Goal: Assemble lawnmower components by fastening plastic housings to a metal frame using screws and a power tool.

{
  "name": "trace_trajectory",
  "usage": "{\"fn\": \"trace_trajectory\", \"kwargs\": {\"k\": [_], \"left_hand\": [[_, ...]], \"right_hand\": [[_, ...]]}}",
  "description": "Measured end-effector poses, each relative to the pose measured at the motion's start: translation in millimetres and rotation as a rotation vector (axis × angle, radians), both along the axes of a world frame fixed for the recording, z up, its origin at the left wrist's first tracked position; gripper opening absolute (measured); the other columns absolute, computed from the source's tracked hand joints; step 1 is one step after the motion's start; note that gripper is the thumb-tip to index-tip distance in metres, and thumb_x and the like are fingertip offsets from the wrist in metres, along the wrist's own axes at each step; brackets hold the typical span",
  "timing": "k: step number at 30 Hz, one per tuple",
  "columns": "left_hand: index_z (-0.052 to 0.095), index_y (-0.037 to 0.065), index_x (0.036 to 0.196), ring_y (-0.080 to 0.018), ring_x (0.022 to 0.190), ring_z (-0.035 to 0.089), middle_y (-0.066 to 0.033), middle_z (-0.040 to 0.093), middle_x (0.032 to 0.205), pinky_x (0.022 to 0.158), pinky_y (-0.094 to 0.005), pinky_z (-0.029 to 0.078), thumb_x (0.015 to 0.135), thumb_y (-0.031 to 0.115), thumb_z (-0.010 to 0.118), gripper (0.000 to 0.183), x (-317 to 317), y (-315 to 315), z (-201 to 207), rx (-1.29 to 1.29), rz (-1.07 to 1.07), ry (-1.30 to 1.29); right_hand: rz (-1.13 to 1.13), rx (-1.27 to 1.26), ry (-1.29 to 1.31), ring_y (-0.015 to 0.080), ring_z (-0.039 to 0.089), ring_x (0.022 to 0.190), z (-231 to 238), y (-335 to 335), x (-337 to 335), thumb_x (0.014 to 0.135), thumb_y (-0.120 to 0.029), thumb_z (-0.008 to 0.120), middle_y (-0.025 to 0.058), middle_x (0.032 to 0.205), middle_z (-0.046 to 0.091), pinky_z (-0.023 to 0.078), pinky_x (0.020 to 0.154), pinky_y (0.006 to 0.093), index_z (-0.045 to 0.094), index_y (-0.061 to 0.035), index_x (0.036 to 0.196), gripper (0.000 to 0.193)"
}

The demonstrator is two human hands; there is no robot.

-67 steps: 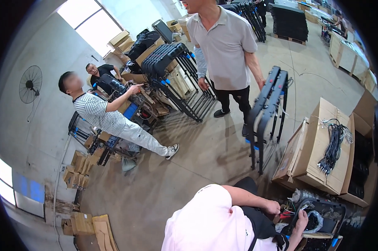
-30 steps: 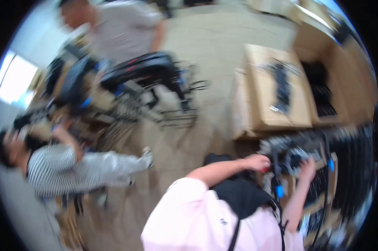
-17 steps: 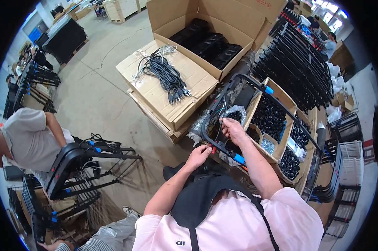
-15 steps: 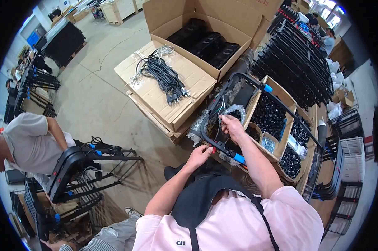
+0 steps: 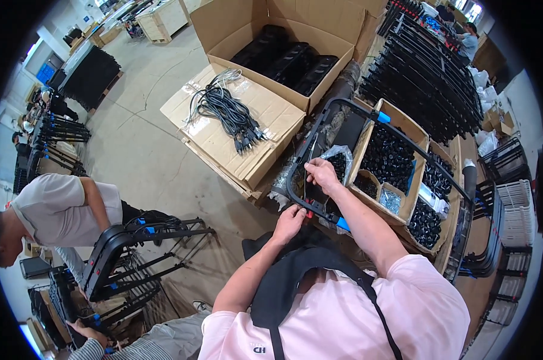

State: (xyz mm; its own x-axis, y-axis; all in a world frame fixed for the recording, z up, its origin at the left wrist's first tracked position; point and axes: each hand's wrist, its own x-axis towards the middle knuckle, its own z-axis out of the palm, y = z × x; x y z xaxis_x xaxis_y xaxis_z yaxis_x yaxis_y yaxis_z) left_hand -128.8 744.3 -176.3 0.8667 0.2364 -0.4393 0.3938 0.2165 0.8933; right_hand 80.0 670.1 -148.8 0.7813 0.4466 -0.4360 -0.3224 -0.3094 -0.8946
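A black tubular frame (image 5: 294, 191) with bent corners and blue sleeves lies across the boxes in front of me. Inside its near-left corner, my right hand (image 5: 321, 174) pinches a thin cable (image 5: 313, 146), whose upper part runs along the tube. My left hand (image 5: 289, 223) is closed at the frame's near-left bend, fingertips against the tube beside a small red part (image 5: 310, 214). What those fingertips grip is hidden. Under the frame, a clear plastic bag (image 5: 342, 157) holds small black parts.
Open cartons of black fittings (image 5: 389, 157) and a small box of screws (image 5: 391, 201) sit to the right. Bundled power cords (image 5: 226, 114) rest on a flat carton (image 5: 271, 123). Black frames (image 5: 421, 78) are stacked behind. A co-worker (image 5: 61, 207) handles similar frames at left.
My right hand has shifted slightly left, nearer the frame's tube, and the cable's loose wire ends no longer fan out beside it. My left hand stays at the bend. The co-worker leans further over.
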Motion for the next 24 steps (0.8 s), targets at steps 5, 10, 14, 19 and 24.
{"fn": "trace_trajectory", "kwargs": {"k": [5, 10, 14, 19, 24], "left_hand": [[0.069, -0.001, 0.103, -0.0140, 0.079, 0.067, -0.0061, 0.072, 0.089, 0.076, -0.0319, 0.056, 0.107, 0.022, 0.058, 0.026, -0.9, -4.1, 0.0, -0.012, 0.017, 0.010], [0.065, 0.002, 0.104, -0.0122, 0.074, 0.062, -0.0052, 0.069, 0.088, 0.068, -0.0283, 0.052, 0.108, 0.019, 0.057, 0.020, 1.4, -6.6, -2.5, 0.004, 0.056, 0.024], [0.065, 0.001, 0.103, -0.0125, 0.073, 0.064, -0.0066, 0.071, 0.089, 0.068, -0.0281, 0.054, 0.108, 0.020, 0.059, 0.021, 2.0, -10.4, 11.8, -0.055, 0.127, 0.060], [0.067, -0.001, 0.103, -0.0140, 0.076, 0.067, -0.0084, 0.073, 0.091, 0.072, -0.0296, 0.058, 0.107, 0.019, 0.059, 0.022, 5.0, -10.6, 15.7, -0.020, 0.145, 0.109], [0.068, 0.001, 0.101, -0.0136, 0.075, 0.067, -0.0073, 0.073, 0.091, 0.072, -0.0292, 0.057, 0.107, 0.019, 0.059, 0.021, 2.8, -11.2, 11.7, -0.053, 0.188, 0.115]], "right_hand": [[-0.015, 0.014, -0.027, 0.0110, 0.061, 0.055, -3.4, -0.6, -0.3, 0.099, -0.020, 0.070, 0.0025, 0.076, 0.066, 0.042, 0.047, 0.0273, 0.068, -0.0013, 0.102, 0.019], [-0.023, 0.015, -0.037, 0.0112, 0.061, 0.055, -7.1, -2.2, 0.4, 0.099, -0.022, 0.071, 0.0023, 0.076, 0.067, 0.042, 0.047, 0.0278, 0.069, -0.0016, 0.102, 0.021], [0.089, 0.022, -0.004, 0.0112, 0.061, 0.055, -5.2, -16.7, 12.2, 0.098, -0.026, 0.072, 0.0036, 0.078, 0.069, 0.045, 0.049, 0.0291, 0.073, -0.0018, 0.105, 0.025], [0.090, -0.327, -0.363, 0.0235, 0.076, 0.081, -3.2, -80.5, 68.5, 0.088, -0.028, 0.070, 0.0105, 0.090, 0.080, 0.060, 0.077, 0.0379, 0.081, -0.0087, 0.101, 0.025], [0.199, -0.560, -0.514, 0.0339, 0.076, 0.094, 13.7, -108.9, 90.8, 0.088, -0.025, 0.068, 0.0139, 0.096, 0.079, 0.059, 0.085, 0.0454, 0.080, -0.0115, 0.101, 0.022]]}}
